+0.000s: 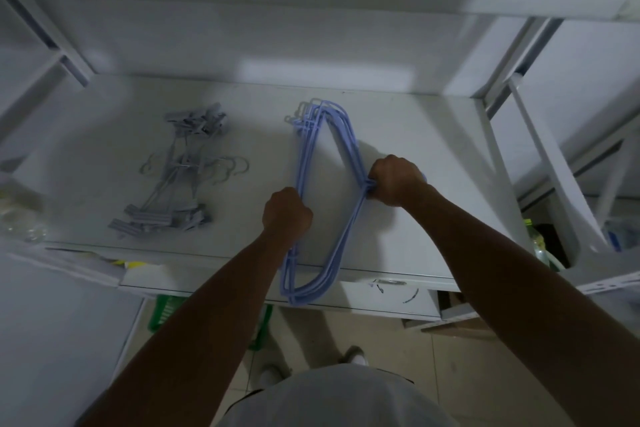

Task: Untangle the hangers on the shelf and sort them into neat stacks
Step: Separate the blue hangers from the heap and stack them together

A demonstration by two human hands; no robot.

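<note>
A bundle of several light blue hangers [348, 135] lies lengthwise on the white shelf [415, 149], its near end sticking out over the shelf's front edge. My left hand [285, 213] grips the straight bottom bars on the bundle's left side. My right hand [394, 180] grips the neck of the hangers on the right side, where the hooks are hidden under my fingers. To the left, a pile of several grey clip hangers [180, 173] lies flat on the shelf, hooks pointing right.
A clear plastic bag [20, 215] sits at the shelf's left end. White shelf uprights [498, 55] rise at both back corners. A green basket [166, 308] stands on the floor below. A white board [550, 166] leans at the right.
</note>
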